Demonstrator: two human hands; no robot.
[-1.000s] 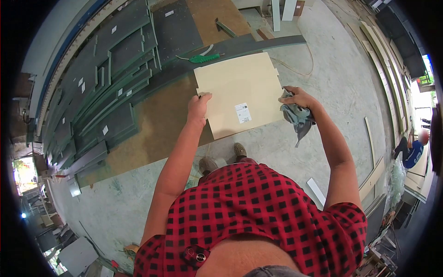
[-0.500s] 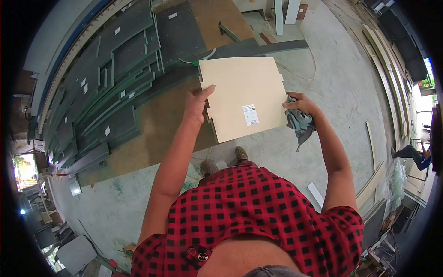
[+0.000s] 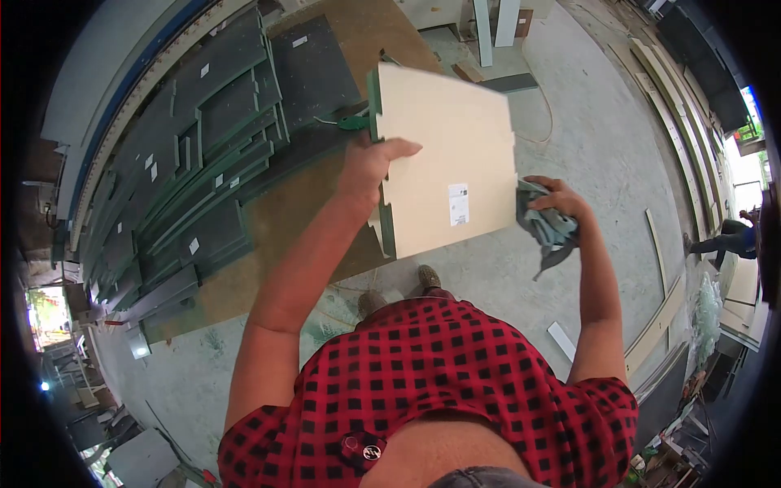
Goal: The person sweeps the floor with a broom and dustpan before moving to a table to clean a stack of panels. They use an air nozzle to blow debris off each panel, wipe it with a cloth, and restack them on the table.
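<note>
A cream-faced panel (image 3: 443, 154) with a dark green edge and small notches is held up in front of me, tilted. Near its lower middle sits a white label (image 3: 458, 204). My left hand (image 3: 373, 167) is closed round the notched left edge, thumb on the cream face and fingers hidden behind. At the panel's right edge, my right hand (image 3: 561, 199) is closed on a crumpled grey-green cloth (image 3: 553, 232), which hangs down below the fingers. A green-handled tool (image 3: 352, 123) lies just beyond the left edge.
Dark green panels (image 3: 220, 154) with labels are laid out to the left on a brown board (image 3: 277, 211). Long planks (image 3: 679, 122) lie along the right, where another person (image 3: 732, 241) is at the far edge. An off-white strip (image 3: 561, 343) rests on the concrete floor.
The panel has turned so its green left edge now shows, and it has shifted slightly right. My left hand has moved right with it; my right hand and cloth have moved right and down.
</note>
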